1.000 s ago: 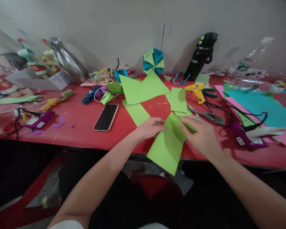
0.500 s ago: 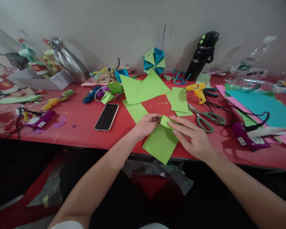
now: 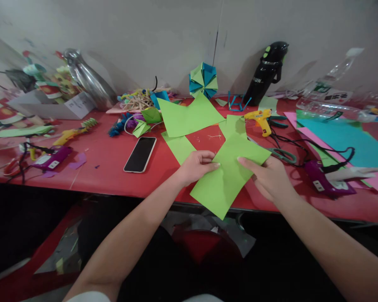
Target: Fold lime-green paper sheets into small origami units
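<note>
A light green sheet of paper spans both hands above the red table's front edge, its lower corner jutting past that edge. My left hand pinches its left side, thumb on top and fingers curled beneath. At the right side, my right hand grips it with the thumb on top and the other fingers behind. The sheet looks mostly flat, with a faint crease around the middle. Beyond it lie a large green sheet and a smaller green piece. Scissors are partly covered by the held paper.
A phone lies left of my hands. Right of them are a yellow glue gun, a purple power box with cables, and coloured sheets. A black bottle and a blue-green folded paper ball stand by the wall.
The green paper, folded over at its top before, is now opened out into a longer sheet. My right hand has moved right and now holds its right side.
</note>
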`<control>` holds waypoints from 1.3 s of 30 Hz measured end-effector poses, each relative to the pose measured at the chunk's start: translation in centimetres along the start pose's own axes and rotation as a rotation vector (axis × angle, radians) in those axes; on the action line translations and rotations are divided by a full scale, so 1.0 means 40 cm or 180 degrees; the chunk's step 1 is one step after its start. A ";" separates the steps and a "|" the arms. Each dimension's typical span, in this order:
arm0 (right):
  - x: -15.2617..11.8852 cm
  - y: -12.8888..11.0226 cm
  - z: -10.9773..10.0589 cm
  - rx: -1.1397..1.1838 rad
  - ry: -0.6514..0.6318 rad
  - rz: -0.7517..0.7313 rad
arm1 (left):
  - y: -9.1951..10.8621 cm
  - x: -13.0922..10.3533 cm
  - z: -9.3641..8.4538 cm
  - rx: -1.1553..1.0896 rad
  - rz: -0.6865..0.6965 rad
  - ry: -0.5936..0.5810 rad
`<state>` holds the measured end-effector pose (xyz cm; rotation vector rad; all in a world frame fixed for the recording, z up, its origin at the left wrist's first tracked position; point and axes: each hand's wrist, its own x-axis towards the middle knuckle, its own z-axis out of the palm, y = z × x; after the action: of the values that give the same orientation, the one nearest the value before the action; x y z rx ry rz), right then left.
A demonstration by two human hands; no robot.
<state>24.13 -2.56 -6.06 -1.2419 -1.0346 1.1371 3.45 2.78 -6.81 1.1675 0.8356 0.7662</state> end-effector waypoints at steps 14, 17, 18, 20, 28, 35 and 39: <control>0.001 -0.015 -0.020 -0.1307 -0.0570 -0.0547 | 0.017 -0.002 0.011 -0.0726 -0.0488 0.0441; -0.010 -0.020 -0.020 -0.1686 -0.0747 -0.1031 | 0.023 0.003 0.001 -0.0856 -0.0541 0.0338; -0.014 -0.020 -0.020 -0.1792 -0.0884 -0.1237 | 0.026 0.004 -0.005 -0.0802 -0.0480 0.0184; -0.020 -0.014 -0.021 -0.2002 -0.1177 -0.1596 | 0.034 0.007 -0.016 -0.0575 -0.0320 -0.0144; -0.028 0.003 -0.023 -0.2757 -0.1538 -0.1816 | 0.048 -0.009 -0.025 0.0877 -0.0003 0.0073; -0.029 -0.028 -0.015 -0.1653 -0.1936 -0.0875 | 0.080 -0.029 -0.027 0.1714 0.0191 -0.0393; -0.019 -0.013 0.014 -0.1015 -0.1300 -0.0178 | 0.090 -0.038 -0.008 0.1876 0.0318 -0.0843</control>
<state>23.49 -3.20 -5.47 -1.2411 -1.5971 1.2448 2.16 2.43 -3.13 1.8024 0.8053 0.4340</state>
